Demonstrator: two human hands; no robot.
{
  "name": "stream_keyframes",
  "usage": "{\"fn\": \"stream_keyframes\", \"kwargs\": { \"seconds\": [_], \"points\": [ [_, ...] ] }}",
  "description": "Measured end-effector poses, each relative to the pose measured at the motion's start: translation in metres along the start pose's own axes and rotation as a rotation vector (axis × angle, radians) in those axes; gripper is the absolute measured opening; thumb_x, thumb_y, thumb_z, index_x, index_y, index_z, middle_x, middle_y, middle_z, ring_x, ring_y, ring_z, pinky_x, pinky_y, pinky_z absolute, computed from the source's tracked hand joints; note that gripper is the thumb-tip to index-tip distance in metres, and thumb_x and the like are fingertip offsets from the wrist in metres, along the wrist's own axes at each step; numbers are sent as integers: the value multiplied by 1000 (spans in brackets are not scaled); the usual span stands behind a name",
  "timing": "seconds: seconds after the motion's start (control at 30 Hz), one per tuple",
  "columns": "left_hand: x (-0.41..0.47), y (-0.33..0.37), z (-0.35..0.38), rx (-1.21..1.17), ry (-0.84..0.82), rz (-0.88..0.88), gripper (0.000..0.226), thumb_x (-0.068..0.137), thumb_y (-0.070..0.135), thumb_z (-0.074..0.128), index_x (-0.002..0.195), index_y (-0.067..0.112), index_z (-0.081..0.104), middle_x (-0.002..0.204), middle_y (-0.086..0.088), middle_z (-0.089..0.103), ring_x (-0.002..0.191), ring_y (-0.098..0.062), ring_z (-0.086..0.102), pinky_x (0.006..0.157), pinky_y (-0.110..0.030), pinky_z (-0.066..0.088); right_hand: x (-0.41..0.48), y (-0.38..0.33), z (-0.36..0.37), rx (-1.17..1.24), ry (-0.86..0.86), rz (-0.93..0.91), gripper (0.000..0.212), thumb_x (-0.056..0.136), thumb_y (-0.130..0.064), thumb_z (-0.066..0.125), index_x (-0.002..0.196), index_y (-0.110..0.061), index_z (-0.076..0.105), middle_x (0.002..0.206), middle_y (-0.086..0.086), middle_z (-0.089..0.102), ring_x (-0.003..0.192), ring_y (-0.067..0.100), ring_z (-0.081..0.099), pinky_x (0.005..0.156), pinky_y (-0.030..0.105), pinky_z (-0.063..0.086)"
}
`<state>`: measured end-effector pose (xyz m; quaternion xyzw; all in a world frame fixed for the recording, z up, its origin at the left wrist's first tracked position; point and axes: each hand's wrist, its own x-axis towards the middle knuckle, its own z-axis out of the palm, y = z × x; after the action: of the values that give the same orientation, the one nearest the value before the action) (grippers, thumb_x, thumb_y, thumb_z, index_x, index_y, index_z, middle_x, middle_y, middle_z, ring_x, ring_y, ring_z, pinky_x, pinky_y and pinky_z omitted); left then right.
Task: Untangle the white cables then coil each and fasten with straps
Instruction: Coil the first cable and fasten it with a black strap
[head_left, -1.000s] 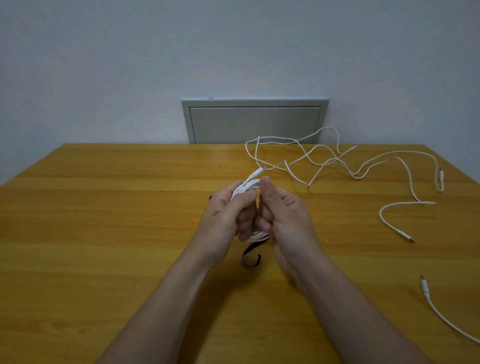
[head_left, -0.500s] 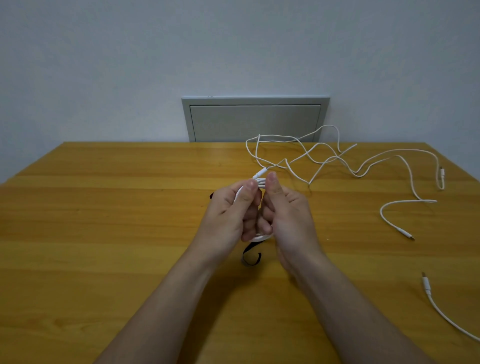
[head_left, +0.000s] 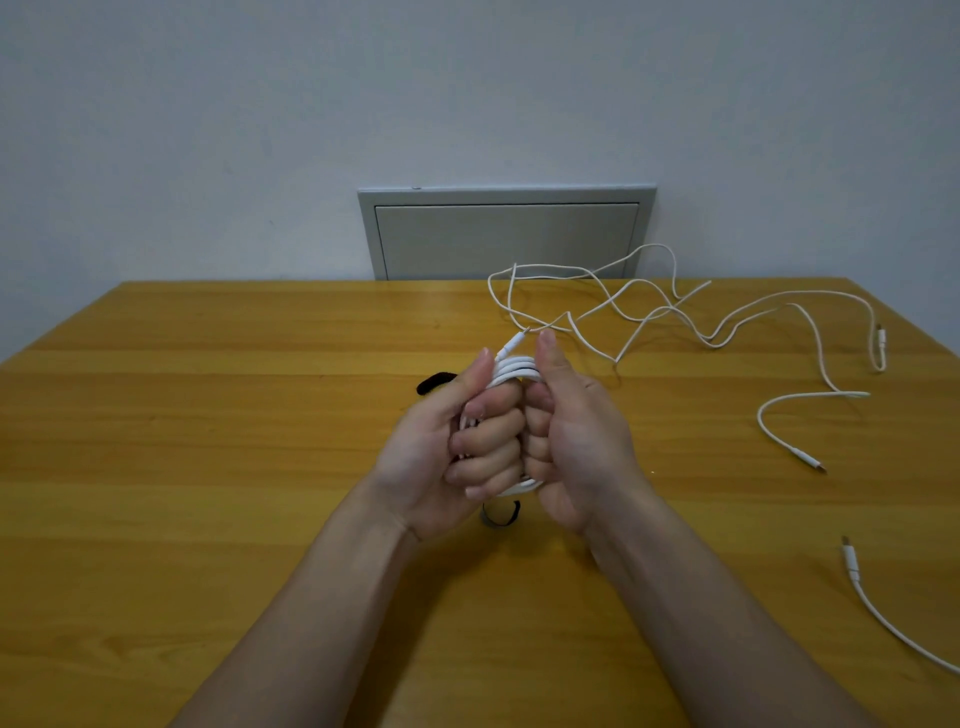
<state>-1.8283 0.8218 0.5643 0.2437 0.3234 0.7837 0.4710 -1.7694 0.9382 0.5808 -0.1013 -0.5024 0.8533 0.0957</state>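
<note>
Left hand (head_left: 457, 441): at frame centre, fingers curled shut around one side of a coiled white cable (head_left: 514, 370), thumb up against the top of the loops.
Right hand (head_left: 576, 431): pressed against the left, fingers folded around the other side of the same coil, thumb raised beside the plug end (head_left: 511, 343) that pokes up between the thumbs.
Coil: several loops show above the knuckles and a bit below them; the rest is hidden inside the hands.
Straps: a black strap (head_left: 500, 514) lies on the tabletop (head_left: 208, 467) just below the hands; another dark strap end (head_left: 434, 383) peeks out left of the left thumb. Whether either touches the coil I cannot tell.
Progress: one cable looks coiled but not visibly fastened.
Left to do: loose white cables (head_left: 675, 312) sprawl at upper right, and another cable end (head_left: 852, 566) lies at lower right; these look uncoiled and unstrapped.
</note>
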Motion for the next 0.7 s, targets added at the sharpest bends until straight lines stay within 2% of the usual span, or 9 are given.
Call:
{"fn": "stream_keyframes", "kwargs": {
  "seconds": [0.13,0.27,0.33,0.4,0.47,0.53,0.6,0.63,0.7],
  "points": [
    [-4,2,-7,-48,-154,-43,39,101,40,57,69,20,49,49,8,25,40,-11,20,44,-25,24,0,1,-4,-17,-80,13,48,84,-56,55,57,-20,38,48,0,24,35,4,16,35,19,9],
    [-5,1,-8,1,-177,27,38,102,35,54,71,21,36,51,7,27,45,-12,22,51,-27,25,0,1,-7,-119,-96,-80,47,85,-54,59,66,-11,57,58,15,35,42,9,31,36,20,21],
    [-3,1,-8,-25,-133,81,39,103,35,53,70,21,37,50,5,26,45,-13,22,53,-26,29,1,1,-8,-168,-78,-188,41,86,-49,64,81,-9,68,68,11,53,54,12,50,45,23,39],
    [-1,3,-8,-59,-53,154,40,105,37,47,69,20,41,50,5,24,46,-13,21,57,-28,28,3,0,-10,-268,4,-300,37,87,-41,70,105,-8,70,92,6,69,78,15,66,67,27,54],
    [0,7,-9,-87,40,249,41,105,39,41,69,21,39,51,5,22,47,-12,20,59,-29,26,6,0,-15,-498,143,-429,28,89,-31,75,112,-17,69,104,-3,72,94,8,68,80,23,55],
    [0,11,-9,-123,143,339,43,106,41,38,67,21,39,51,6,19,46,-11,18,57,-26,29,7,-3,-22,-774,197,-470,24,90,-34,74,111,-26,67,103,-11,71,96,4,66,83,25,56],
    [-1,15,-10,-155,247,415,46,106,42,37,65,22,37,49,7,18,41,-9,20,51,-23,29,6,-7,-29,-999,117,-315,25,87,-50,69,99,-28,70,86,-9,74,82,3,68,80,36,58],
    [-2,18,-10,-162,297,446,47,106,43,37,64,22,37,47,8,20,37,-7,23,49,-21,30,6,-9,-31,-1073,47,-200,34,87,-57,66,92,-23,72,74,-5,74,72,5,68,77,40,58],
    [-3,20,-12,-168,375,492,48,105,44,39,63,22,37,44,9,24,34,-5,26,44,-20,29,3,-12,-31,-1082,-145,27,49,89,-58,64,81,-11,73,58,3,70,57,12,64,71,38,55]
  ]
}}
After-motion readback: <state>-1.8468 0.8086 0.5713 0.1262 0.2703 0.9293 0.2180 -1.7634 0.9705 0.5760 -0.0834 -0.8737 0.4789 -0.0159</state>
